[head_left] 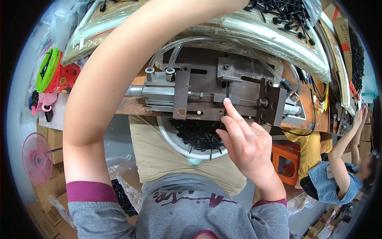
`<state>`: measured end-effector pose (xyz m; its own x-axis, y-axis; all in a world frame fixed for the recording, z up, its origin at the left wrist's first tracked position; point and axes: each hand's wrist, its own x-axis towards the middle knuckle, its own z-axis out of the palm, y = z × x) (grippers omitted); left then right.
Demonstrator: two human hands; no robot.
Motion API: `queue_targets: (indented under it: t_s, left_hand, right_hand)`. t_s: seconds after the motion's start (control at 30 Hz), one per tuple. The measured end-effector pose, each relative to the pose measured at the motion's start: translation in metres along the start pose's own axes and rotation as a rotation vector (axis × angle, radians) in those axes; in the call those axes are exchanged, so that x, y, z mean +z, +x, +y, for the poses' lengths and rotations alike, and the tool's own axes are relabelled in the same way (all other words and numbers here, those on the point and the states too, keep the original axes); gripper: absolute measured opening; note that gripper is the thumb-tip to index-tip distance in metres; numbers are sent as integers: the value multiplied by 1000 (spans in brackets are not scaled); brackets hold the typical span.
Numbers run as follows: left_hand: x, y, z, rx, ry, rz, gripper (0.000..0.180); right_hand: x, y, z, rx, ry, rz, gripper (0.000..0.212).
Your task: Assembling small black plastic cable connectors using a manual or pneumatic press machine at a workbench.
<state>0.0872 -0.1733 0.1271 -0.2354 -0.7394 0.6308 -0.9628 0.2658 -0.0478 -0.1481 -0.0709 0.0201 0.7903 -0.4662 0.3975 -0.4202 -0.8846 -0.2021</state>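
Note:
My right hand (248, 145) is at the front of a metal fixture with air cylinders (158, 93). Its index fingertip presses down by a small metal block (221, 98) in the fixture's middle. A thin black stick-like part (227, 88) runs through there, below a bolted metal clamp plate (229, 71). Thumb and fingers close on the dark near end of what looks like this part, mostly hidden by the hand. My left arm (95, 87) arches over the cylinder to the heap of black parts (284, 16) at the far side; its hand is cut off by the top edge.
A white basket (163, 137) of black parts sits at my lap under the bench edge. Clear air hoses (159, 53) loop behind the cylinder. Left are a red and green container (65, 77) and a pink fan (38, 158). An orange stool (284, 161) and a co-worker (336, 179) are right.

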Motion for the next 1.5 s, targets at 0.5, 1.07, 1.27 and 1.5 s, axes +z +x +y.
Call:
queue_targets:
  t_s: [0.5,1.07,1.27,1.5]
  left_hand:
    - [-59,-88,41,19,-396,197,23]
    - [-7,-192,141,-247,-508,-16,30]
    - [2,-190,149,-200,-341,-27,21]
    - [-3,-182,141,-167,-281,-116,18]
  right_hand:
    - [-65,161,99,-185,-353,225,31]
    - [-50,225,100,-382,-355,-199,48]
    - [-48,225,95,-434,-431,-162,30]
    - [-50,201,87,-508,-316,96,19]
